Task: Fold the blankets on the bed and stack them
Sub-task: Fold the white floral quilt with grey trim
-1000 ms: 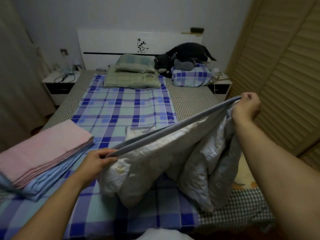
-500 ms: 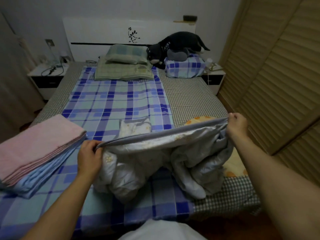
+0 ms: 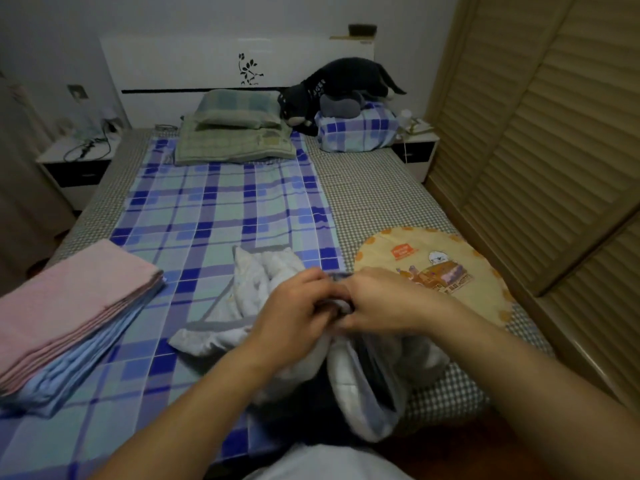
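Quilt (image 3: pixel 363 382): pale grey quilted cloth, faint sheen, grey binding. Sheet (image 3: pixel 214 216): blue check cloth, matt, smooth. Stack (image 3: pixel 62 306), near left: pink over blue cloth, matt. Headboard (image 3: pixel 194 64): white, glossy. Doors (image 3: pixel 540 133), right: slatted, wood-look, matt. Toy (image 3: pixel 339 84), far: dark plush

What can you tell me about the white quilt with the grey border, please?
The white quilt looks padded and soft, edged with a grey band. It lies crumpled on the plaid sheet near the bed's foot, partly hanging over the edge. The left hand and right hand grip its edge together, side by side, above the heap.
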A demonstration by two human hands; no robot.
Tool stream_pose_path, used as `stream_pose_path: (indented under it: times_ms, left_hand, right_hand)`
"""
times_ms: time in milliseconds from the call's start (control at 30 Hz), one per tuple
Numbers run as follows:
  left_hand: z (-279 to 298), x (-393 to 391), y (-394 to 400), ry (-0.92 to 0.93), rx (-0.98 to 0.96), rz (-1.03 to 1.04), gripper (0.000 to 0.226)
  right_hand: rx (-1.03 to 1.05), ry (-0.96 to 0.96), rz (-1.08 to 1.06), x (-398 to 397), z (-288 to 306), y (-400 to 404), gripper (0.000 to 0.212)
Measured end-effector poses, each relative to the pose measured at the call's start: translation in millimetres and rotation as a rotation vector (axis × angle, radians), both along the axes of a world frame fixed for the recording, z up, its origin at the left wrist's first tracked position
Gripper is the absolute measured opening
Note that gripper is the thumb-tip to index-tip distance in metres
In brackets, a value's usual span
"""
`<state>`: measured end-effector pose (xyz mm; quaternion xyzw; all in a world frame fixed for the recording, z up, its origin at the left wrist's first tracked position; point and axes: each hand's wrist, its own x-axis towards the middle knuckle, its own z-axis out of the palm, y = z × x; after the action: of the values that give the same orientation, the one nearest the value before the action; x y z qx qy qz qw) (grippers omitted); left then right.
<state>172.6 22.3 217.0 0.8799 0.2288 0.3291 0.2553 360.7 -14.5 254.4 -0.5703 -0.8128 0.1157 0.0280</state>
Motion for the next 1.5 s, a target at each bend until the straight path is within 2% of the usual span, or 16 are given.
stream_pose_path:
  times_ms: [67,133,200,300,433,533,600,667,733,767,833,967,1133,1267,1433,1500]
  left_hand:
    - [-1,7,-3,0.043,-0.018,0.055,0.022]
    - [-7,8,-2,0.178,-0.149,0.068,0.027]
    - [-15,8,2,0.324,-0.144,0.057,0.029]
    - [-27,-1,15,0.467,-0.022,0.123,0.024]
    - [-39,-21,29,0.438,-0.103,0.252,0.02]
    - [-42,-19,24,0.293,-0.094,0.259,0.025]
    - [-36,-14,17,0.145,-0.012,0.242,0.046]
    - [-25,-13,15,0.071,0.203,0.15,0.058]
    - [-15,-17,14,0.112,0.47,0.028,0.064]
    - [-11,-19,14,0.164,0.506,-0.002,0.063]
    - [-7,-19,19,0.32,0.423,0.034,0.058]
    - [-14,-4,47,0.627,0.009,0.389,0.03]
    - [-20,34,20,0.522,-0.003,0.292,0.028]
    - [-30,70,-7,0.644,-0.065,0.261,0.054]
    - [-27,105,-3,0.487,-0.319,0.48,0.081]
    - [-23,107,11,0.443,-0.363,0.523,0.079]
  right_hand:
    - [-0.049,0.006,-0.085,4,-3,-4,0.018]
    - [-0.114,-0.017,-0.149,10,2,-8,0.015]
    - [-0.082,-0.091,-0.147,15,12,-11,0.018]
    - [0.145,-0.115,-0.239,32,36,-7,0.038]
    - [0.397,0.3,-0.65,63,81,10,0.039]
    - [0.569,0.518,-0.765,69,110,29,0.041]
    - [0.632,0.57,-0.78,72,130,37,0.042]
    - [0.683,0.545,-0.788,78,151,44,0.042]
    - [0.785,0.528,-0.818,87,171,49,0.045]
    - [0.834,0.531,-0.85,92,181,50,0.046]
    - [0.871,0.515,-0.89,100,195,51,0.047]
    - [0.685,0.314,-0.759,87,200,56,0.042]
    - [0.728,0.288,-0.792,73,187,65,0.034]
    - [0.782,0.268,-0.817,62,194,66,0.031]
    - [0.802,0.249,-0.797,56,202,72,0.032]
    - [0.78,0.256,-0.793,58,205,71,0.033]
